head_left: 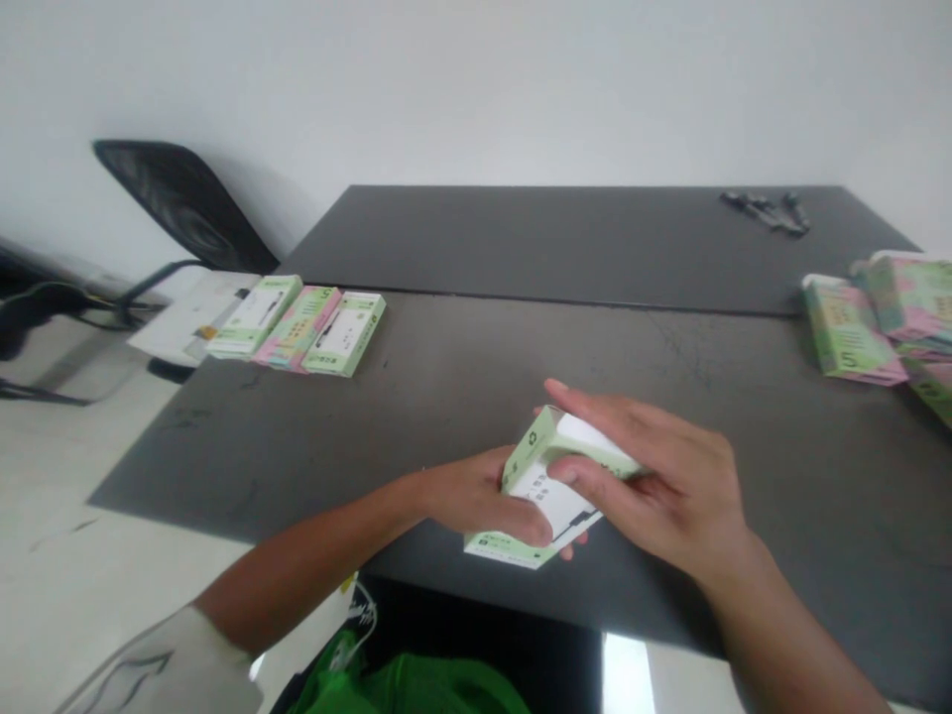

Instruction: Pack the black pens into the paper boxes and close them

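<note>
A small green and white carton (513, 547) is held tilted above the front part of the dark table. My left hand (483, 501) grips it from the left, with the thumb across its printed face and fingertips showing beneath. From the right, my right hand (661, 476) is closed over the carton's upper end, thumb on the face and fingers along the far side. Part of the print is hidden under both hands. What the carton contains is not visible.
Three similar cartons (297, 325) lie side by side at the table's left edge. More pink and green cartons (855, 332) are stacked at the right. Several small dark objects (770, 212) lie at the back right of the table (521, 347). A black chair (185, 203) stands left.
</note>
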Action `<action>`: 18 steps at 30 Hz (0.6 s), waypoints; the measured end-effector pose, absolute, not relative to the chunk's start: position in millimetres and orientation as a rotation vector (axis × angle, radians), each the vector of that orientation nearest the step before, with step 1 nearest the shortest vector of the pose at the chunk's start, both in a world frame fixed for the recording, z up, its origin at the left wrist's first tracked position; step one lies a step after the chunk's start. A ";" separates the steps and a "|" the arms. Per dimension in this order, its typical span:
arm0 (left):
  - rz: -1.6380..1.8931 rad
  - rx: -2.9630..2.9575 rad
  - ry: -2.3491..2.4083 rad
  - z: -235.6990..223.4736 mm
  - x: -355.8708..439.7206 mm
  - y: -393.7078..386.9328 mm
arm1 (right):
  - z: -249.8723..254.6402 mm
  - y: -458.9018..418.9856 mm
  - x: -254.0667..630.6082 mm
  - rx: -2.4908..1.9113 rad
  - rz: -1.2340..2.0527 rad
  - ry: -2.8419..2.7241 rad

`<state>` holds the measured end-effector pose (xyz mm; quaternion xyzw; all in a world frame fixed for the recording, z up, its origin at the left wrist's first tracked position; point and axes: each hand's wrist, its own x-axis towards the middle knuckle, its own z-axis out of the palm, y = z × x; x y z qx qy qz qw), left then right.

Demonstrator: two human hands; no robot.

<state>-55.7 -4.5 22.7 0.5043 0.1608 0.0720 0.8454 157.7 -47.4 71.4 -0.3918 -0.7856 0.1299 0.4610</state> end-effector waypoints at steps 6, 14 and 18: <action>0.134 1.010 0.335 21.5 -57.9 -4.0 | 72.6 -47.7 163.3 -0.899 0.413 -1.989; 0.153 0.986 0.362 20.9 -59.5 -8.1 | 72.6 -49.7 165.5 -0.874 0.432 -2.014; 0.191 0.981 0.354 21.0 -58.9 -8.4 | 71.1 -50.7 166.0 -0.897 0.406 -2.069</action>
